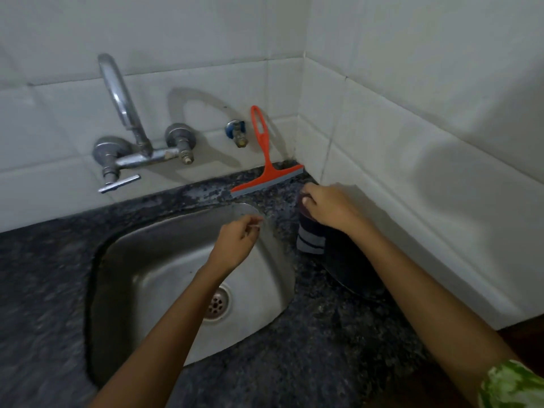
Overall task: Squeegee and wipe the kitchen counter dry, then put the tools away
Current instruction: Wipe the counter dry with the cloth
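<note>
An orange squeegee [265, 160] with a grey blade stands on the dark granite counter [323, 334], its handle leaning against the tiled back wall near the corner. A dark cloth with pale stripes [310, 240] lies on the counter beside the right wall. My right hand [329, 207] rests on the cloth's far end, fingers closed on it. My left hand [238, 240] hovers over the steel sink's [153, 260] right rim, fingers loosely curled with nothing in them.
A chrome wall tap [129, 134] with a swan-neck spout hangs over the sink's back left. A small blue-and-brass valve [238, 132] sticks out of the wall just left of the squeegee handle. White tiled walls meet at the corner behind.
</note>
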